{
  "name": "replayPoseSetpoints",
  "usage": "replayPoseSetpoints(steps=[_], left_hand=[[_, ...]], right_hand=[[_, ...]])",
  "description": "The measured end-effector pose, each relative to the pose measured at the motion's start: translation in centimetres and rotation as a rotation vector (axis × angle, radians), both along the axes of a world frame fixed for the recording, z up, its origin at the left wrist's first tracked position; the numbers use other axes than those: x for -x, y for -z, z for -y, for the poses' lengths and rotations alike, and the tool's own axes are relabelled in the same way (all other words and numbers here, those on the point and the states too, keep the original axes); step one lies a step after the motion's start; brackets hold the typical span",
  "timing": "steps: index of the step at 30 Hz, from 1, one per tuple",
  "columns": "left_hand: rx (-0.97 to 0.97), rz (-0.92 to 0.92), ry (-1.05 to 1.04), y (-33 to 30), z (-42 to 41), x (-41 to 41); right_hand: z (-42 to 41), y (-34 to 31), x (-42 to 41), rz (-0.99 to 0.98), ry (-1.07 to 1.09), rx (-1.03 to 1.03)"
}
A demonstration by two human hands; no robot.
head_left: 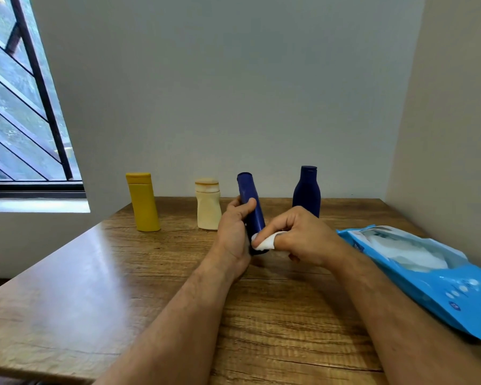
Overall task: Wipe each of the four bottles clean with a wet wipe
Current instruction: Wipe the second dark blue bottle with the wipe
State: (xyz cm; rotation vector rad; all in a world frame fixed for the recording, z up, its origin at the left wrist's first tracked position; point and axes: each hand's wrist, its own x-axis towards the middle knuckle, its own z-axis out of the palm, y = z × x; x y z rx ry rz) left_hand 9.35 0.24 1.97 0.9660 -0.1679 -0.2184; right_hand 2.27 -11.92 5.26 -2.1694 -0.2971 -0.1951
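While three bottles stand along the table's [67,273] far edge, yellow [144,202], cream [207,205] and dark blue [306,191], the left hand [233,232] grips a fourth, tilted blue bottle [252,207]. Pinching a wet wipe [264,243], the right hand [300,237] presses it against that bottle's base. One wipes pack [428,273] lies along the right edge; bare wood fills the left side.

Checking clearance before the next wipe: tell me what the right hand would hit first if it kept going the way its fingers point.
The right hand points left; its wet wipe already touches the blue bottle that the left hand grips.
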Motion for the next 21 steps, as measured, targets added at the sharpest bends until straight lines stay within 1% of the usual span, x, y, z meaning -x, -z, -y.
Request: replayPoseSetpoints(steps=[2,4,7,9,10,13,15,18,21], left_hand=[[-0.019,0.004,0.012,0.0,0.1,0.2],[-0.029,-0.011,0.073,-0.1,-0.1,0.5],[-0.073,-0.037,0.159,-0.2,-0.4,0.9],[-0.045,-0.048,0.182,-0.3,-0.4,1.1],[-0.008,-0.054,0.192,-0.4,-0.4,1.2],[0.074,-0.06,0.171,-0.8,-0.5,1.2],[0.088,-0.054,0.141,-0.9,-0.7,1.0],[0.084,-0.057,0.11,-1.0,-0.5,1.0],[-0.002,-0.038,0.083,-0.8,-0.2,1.1]], right_hand=[[0.0,0.0,0.1,0.045,0.024,-0.004],[-0.1,0.1,-0.1,0.14,0.07,-0.044],[-0.1,0.2,-0.3,0.261,0.133,-0.235],[-0.1,-0.1,-0.1,0.241,0.133,-0.284],[-0.1,-0.3,0.2,0.193,0.113,-0.254],[-0.3,-0.5,0.6,0.046,-0.003,-0.058],[-0.4,-0.4,0.6,0.03,-0.021,-0.033],[-0.3,-0.1,0.0,0.133,0.086,-0.132],[0.3,0.3,-1.0,0.27,0.254,-0.247]])
